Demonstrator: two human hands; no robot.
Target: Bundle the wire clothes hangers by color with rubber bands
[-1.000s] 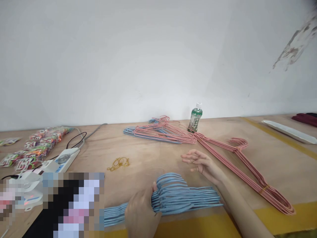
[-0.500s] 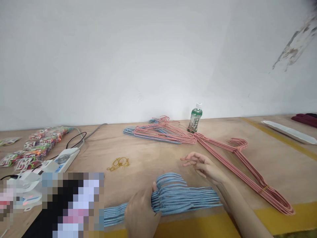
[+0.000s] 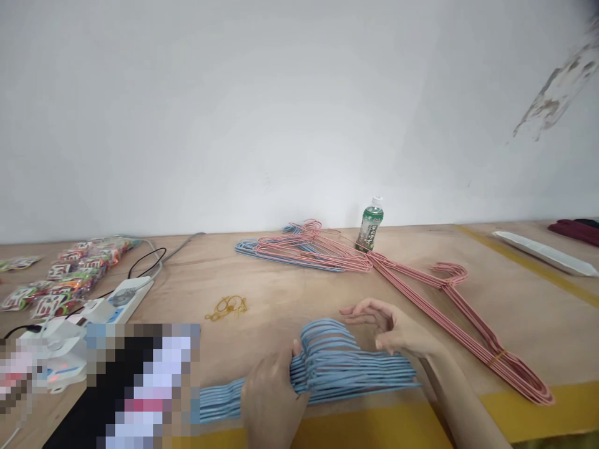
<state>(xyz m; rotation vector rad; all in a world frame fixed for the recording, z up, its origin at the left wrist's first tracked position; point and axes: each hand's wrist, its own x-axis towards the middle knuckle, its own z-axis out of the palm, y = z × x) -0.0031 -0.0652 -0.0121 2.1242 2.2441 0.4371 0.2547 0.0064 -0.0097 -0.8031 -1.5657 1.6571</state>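
Observation:
A bundle of blue wire hangers [image 3: 355, 374] lies along the table's near edge, hooks bunched together at the middle. My left hand [image 3: 274, 390] is wrapped around the bundle just left of the hooks, thumb up behind it. Above the bundle's right part hovers my right hand [image 3: 381, 321], fingers bent and apart from the thumb, with nothing visible in it. Several yellow rubber bands [image 3: 227, 307] lie in a loose tangle beyond my left hand. To the right, a stack of pink hangers [image 3: 444, 305] has a yellow band around its near end.
Loose pink and blue hangers [image 3: 309, 249] lie near the wall beside a green-labelled bottle [image 3: 370, 226]. Packaged items [image 3: 79, 274] and a power strip [image 3: 128, 296] with cables occupy the left. A white tray [image 3: 545, 252] and dark red cloth [image 3: 575, 231] lie far right.
My right hand has turned and come down a little nearer the blue hangers, its thumb now spread from the fingers. My left hand keeps its grip; the hook cluster stands slightly higher.

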